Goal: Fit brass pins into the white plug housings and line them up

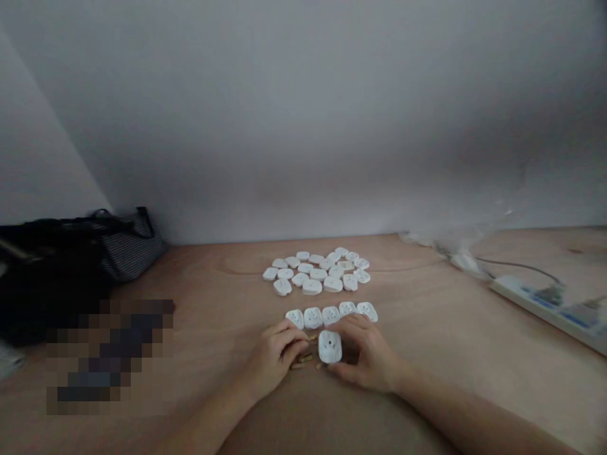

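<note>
White plastic socket cover [330, 347] is gripped by the right hand [366, 355] toward the near side of the surface [427, 354]; small pins [301, 361] beside the curled left hand [275, 357] could be scattered if brushed by it.

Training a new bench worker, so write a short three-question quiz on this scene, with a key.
1. How many pieces stand in the row of white socket-shaped plastic pieces just beyond the hands?
2. True or false: the single white piece between the hands lies inside the loose cluster of similar pieces farther back.
3. Which touches the single white piece: the left hand or the right hand?

Key: 1. Five. 2. False. 3. The right hand.
</note>
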Motion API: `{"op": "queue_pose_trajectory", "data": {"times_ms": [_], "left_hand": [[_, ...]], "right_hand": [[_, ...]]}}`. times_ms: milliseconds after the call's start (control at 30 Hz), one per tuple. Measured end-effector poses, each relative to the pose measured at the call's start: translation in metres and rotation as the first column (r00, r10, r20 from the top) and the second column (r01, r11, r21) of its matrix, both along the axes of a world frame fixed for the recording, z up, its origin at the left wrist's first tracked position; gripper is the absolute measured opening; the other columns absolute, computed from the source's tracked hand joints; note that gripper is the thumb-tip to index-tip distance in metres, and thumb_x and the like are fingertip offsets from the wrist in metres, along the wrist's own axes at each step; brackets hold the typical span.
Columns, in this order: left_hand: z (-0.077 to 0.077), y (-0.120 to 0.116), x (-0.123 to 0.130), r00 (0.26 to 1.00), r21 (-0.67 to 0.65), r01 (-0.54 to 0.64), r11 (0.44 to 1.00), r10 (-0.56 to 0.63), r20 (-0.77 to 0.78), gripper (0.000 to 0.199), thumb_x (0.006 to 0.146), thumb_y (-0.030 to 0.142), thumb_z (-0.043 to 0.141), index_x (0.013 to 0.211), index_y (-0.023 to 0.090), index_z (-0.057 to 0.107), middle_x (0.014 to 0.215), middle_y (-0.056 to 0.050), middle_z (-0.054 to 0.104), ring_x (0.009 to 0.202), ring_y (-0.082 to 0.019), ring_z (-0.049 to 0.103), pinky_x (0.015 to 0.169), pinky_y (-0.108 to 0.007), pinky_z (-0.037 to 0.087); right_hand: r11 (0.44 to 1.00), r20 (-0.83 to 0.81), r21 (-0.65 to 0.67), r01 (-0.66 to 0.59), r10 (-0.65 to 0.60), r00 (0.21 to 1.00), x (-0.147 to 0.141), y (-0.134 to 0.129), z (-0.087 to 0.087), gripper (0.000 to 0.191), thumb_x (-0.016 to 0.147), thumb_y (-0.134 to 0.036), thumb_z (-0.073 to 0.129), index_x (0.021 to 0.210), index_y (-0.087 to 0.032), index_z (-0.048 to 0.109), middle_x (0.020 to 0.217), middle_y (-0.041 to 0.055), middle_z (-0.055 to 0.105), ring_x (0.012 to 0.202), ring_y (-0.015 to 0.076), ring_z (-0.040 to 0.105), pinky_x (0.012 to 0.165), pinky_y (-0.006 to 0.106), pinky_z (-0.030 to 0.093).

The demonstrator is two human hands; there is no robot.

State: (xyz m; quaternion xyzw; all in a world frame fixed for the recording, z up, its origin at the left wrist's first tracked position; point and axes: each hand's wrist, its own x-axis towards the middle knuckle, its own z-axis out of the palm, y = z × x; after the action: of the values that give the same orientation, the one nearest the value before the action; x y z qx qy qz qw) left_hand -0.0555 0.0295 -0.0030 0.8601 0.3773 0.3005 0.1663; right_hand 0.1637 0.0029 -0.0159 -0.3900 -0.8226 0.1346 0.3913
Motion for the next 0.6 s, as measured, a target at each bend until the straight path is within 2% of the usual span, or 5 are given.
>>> {"op": "queue_pose_trajectory", "data": {"times_ms": [233, 367, 600], "left_hand": [[0.004, -0.015, 0.007, 0.995, 0.196, -0.01, 0.98, -0.011, 0.103, 0.015, 0.089, 0.022, 0.048, 0.084, 0.019, 0.062, 0.079, -0.003, 0.06, 0.073, -0.014, 0.059, 0.067, -0.024, 0.048], [0.007, -0.021, 0.012, 0.987, 0.199, -0.021, 0.98, -0.012, 0.162, 0.015, 0.088, 0.023, 0.05, 0.082, 0.017, 0.062, 0.076, -0.003, 0.06, 0.07, -0.014, 0.059, 0.065, -0.022, 0.047], [0.006, -0.024, 0.017, 0.996, 0.163, 0.008, 0.987, -0.024, 0.091, 0.014, 0.088, 0.021, 0.051, 0.083, 0.018, 0.064, 0.076, -0.003, 0.059, 0.07, -0.014, 0.058, 0.065, -0.023, 0.047]], "right_hand": [[1.0, 0.028, -0.005, 0.022, -0.022, 0.999, 0.001, -0.002, 0.001, 0.041, 0.063, -0.026, 0.069, 0.103, -0.021, 0.058, 0.095, 0.0062, 0.064, 0.091, 0.0251, 0.057, 0.082, 0.041, 0.041], [0.999, 0.027, 0.011, 0.033, -0.033, 0.999, 0.001, -0.003, 0.002, 0.04, 0.065, -0.031, 0.068, 0.103, -0.021, 0.058, 0.094, 0.0065, 0.064, 0.09, 0.0251, 0.057, 0.082, 0.041, 0.041], [1.0, 0.02, 0.01, 0.015, -0.015, 1.0, 0.001, -0.004, 0.003, 0.039, 0.065, -0.032, 0.068, 0.101, -0.021, 0.058, 0.093, 0.0056, 0.064, 0.089, 0.0242, 0.057, 0.082, 0.04, 0.04]]}}
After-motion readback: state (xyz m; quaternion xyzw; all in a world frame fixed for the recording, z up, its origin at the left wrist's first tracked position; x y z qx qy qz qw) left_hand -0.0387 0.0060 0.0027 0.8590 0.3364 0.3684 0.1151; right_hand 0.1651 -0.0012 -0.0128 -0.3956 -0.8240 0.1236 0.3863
